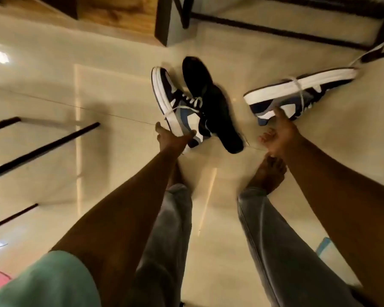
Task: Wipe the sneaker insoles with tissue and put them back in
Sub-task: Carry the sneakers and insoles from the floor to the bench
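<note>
A sneaker in each hand, insoles hanging beside the left one

My left hand [175, 138] curls its grip round the heel of a navy, blue and white low-top sneaker [175, 103], toe pointing away from me. My right hand [277, 129] pinches the heel of the matching navy, blue and white sneaker [297, 91], its long axis running off to the right. Two black foam insoles [211, 103] lie lengthwise against the left shoe, nearer my left hand; whether that hand also holds them I cannot tell.
</note>
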Demonstrator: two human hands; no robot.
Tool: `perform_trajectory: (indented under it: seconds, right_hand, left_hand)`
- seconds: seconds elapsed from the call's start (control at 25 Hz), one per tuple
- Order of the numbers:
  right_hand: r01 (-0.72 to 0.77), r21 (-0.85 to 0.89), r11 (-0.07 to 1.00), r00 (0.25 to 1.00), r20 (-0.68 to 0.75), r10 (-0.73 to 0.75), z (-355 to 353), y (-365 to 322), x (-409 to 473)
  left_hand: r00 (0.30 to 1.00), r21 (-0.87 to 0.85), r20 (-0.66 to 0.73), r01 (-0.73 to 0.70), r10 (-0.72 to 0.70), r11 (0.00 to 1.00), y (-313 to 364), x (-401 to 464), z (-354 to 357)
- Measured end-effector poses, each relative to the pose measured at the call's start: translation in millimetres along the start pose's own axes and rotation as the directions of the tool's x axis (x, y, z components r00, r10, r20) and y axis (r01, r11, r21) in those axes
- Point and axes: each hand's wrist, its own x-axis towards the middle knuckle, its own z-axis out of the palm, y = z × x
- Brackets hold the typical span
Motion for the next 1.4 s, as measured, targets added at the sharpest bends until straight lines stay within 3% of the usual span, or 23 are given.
perform_trajectory:
  seconds: [0.24,0.32,0.4,0.52,0.64,0.72,0.88,0.96,1.04,1.16,1.28,1.4]
  right_hand:
    - [0.001,0.027,1.0,1.0,0.009,-0.001,-1.8,-20.7,21.6]
    - [0.127,-0.035,0.991,0.978,-0.161,-0.131,0.1,-17.7,15.3]
    - [0.363,-0.21,0.908,0.869,-0.274,-0.411,1.4,-12.1,-7.3]
    - [0.557,-0.45,0.698,0.753,-0.079,-0.653,0.4,11.8,-48.2]
    - [0.595,-0.505,0.625,0.739,0.04,-0.672,-5.1,41.0,-81.3]
    - [0.59,-0.541,0.599,0.738,0.059,-0.673,-9.4,57.1,-95.0]
    - [0.617,-0.653,0.439,0.674,0.15,-0.723,-11.3,73.1,-115.9]
    - [0.656,-0.683,0.321,0.63,0.262,-0.731,4.2,75.9,-126.3]
    - [0.726,-0.667,0.168,0.562,0.434,-0.704,30.5,80.1,-134.5]
    - [0.805,-0.592,-0.04,0.453,0.655,-0.605,88.3,98.6,-142.4]
    - [0.768,-0.535,-0.351,0.289,0.78,-0.554,153.8,141.0,-135.8]
    - [0.578,-0.633,-0.515,0.319,0.756,-0.571,204.3,189.9,-111.1]
  left_hand:
    - [0.991,0.158,-0.134,0.025,-0.004,0.987,18.4,8.9,44.3]
    - [0.989,0.148,-0.132,0.084,-0.064,0.985,15.6,16.3,49.2]
    - [0.986,0.109,-0.134,0.118,-0.103,0.987,11.5,19.9,43.3]
    - [0.998,-0.043,-0.05,0.047,-0.049,0.998,-8.8,31.7,22.0]
    - [0.991,-0.046,0.123,-0.04,0.046,0.998,-32.4,32.5,10.2]
    - [0.983,-0.028,0.159,-0.085,0.088,0.996,-38.9,30.3,18.8]
    - [0.919,-0.053,0.278,-0.275,0.279,0.96,-24.3,18.1,38.5]
    - [0.917,-0.151,0.292,-0.236,0.271,0.96,-20.1,12.3,35.5]
    - [0.922,-0.308,0.339,-0.078,0.186,0.948,-17.7,5.9,20.4]
    - [0.954,-0.51,0.294,0.102,0.061,0.854,-33.3,2.8,-22.3]
    - [0.976,-0.586,0.215,0.163,-0.041,0.794,-63.8,8.4,-78.3]
    - [0.977,-0.506,0.212,0.136,-0.03,0.852,-90.3,27.1,-115.3]
